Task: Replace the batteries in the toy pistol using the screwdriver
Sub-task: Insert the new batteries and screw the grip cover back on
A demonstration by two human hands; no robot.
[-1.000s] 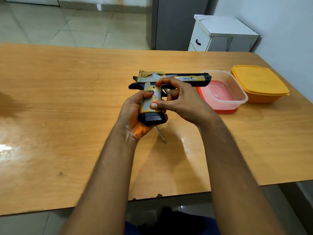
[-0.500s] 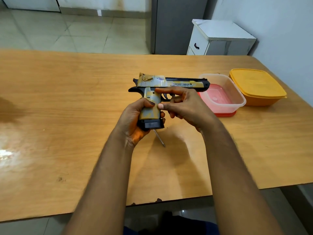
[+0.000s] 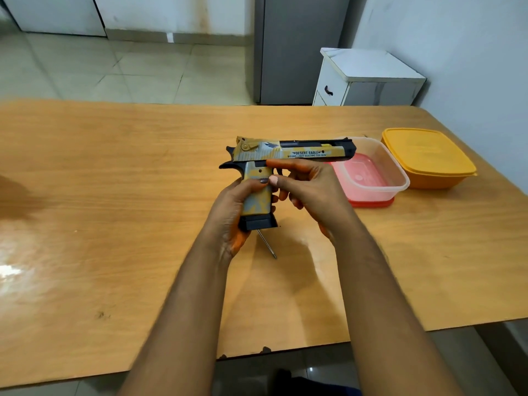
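left hand (image 3: 228, 212) grips toy pistol (image 3: 285, 155) grip; right hand (image 3: 311, 190) touches it above the table (image 3: 114, 195).

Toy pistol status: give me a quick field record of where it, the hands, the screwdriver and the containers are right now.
toy pistol: held above the table, barrel pointing right, grip down
left hand: wrapped around the grip
right hand: at the trigger area, thumb tip on the grip side
screwdriver: shaft showing below the grip; handle hidden
clear container: open, standing on a red lid
yellow container: lidded, right of the clear one
batteries: none visible
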